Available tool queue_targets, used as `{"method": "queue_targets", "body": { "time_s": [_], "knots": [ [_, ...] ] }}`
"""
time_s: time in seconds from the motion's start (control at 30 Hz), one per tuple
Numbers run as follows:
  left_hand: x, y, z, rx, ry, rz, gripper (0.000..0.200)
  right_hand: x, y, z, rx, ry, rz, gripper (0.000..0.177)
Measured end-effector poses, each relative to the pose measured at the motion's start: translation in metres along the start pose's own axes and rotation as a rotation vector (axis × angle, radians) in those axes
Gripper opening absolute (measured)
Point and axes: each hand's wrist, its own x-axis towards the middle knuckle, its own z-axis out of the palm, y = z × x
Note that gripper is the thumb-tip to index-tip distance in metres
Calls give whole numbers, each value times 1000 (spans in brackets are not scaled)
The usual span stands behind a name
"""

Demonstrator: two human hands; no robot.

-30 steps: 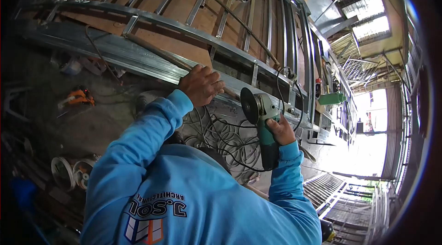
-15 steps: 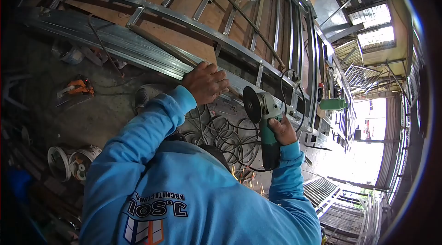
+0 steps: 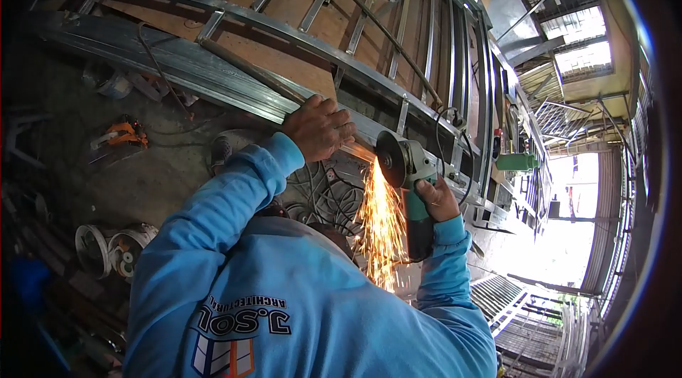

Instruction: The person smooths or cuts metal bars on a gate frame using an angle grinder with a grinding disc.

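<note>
My left hand (image 3: 318, 127) is closed over the edge of a long metal bar (image 3: 213, 79) that lies along the near side of the frame. In my right hand (image 3: 439, 199) is a green angle grinder (image 3: 418, 216), gripped near its head. The grinder's disc (image 3: 391, 158) meets the metal just right of my left hand. Bright orange sparks (image 3: 382, 229) spray downward from the contact point. A rusty rod (image 3: 249, 71) runs up to my left hand.
A large welded metal frame (image 3: 312, 40) spans the top. Coiled cables (image 3: 312, 193) lie on the floor, with buckets (image 3: 129, 250) and an orange tool (image 3: 126, 133) at left. A green bottle (image 3: 516, 162) is at right. The grinder's cord loops over the frame.
A dense stream of sparks now pours from the disc, where only a few faint ones showed low down before. The grinder has shifted very slightly; my left hand stays in place.
</note>
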Motion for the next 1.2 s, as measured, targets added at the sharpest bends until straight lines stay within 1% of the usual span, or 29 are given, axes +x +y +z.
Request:
{"method": "queue_targets", "body": {
  "time_s": [0.1, 0.2, 0.3, 0.4, 0.5, 0.6, 0.7, 0.8, 0.9, 1.0, 1.1, 1.2],
  "knots": [
    [0, 0, 1, -2, 23, 7, 23, 0, -8, 3, -82, 29, 28, 63],
    [0, 1, 0, -1, -3, -5, 23, 4, -7, 2, -9, -5, 31, 63],
    [1, 2, -3, 11, -3, -3, 22, 7, -2, 6, 188, -2, 67, 62],
    [1, 2, -3, 0, 21, -2, 23, 9, -4, 2, 7, 13, 24, 61],
    [0, 2, -3, -33, 19, -14, 22, 14, 7, -4, 140, -50, 85, 60],
    [0, 1, -2, -31, 49, 2, 23, 9, -4, 1, 51, -7, 41, 59],
    [0, 1, -2, -35, 41, -5, 24, 13, 1, 5, 200, -31, 29, 58],
    [1, 2, -3, -16, 17, -8, 25, 9, 5, -4, 30, 4, 79, 59],
    [1, 2, -3, -26, 12, -13, 25, 5, -8, -3, -163, 45, 146, 60],
    [0, 1, -1, -12, 25, -2, 26, 6, -4, -4, -68, -1, 69, 59],
    [0, 1, 0, -9, 11, -8, 26, 6, -2, -5, -58, -14, 52, 56],
    [-1, 1, 1, -22, 19, -5, 27, 3, 7, -8, -111, 36, 127, 57]
  ]
}}
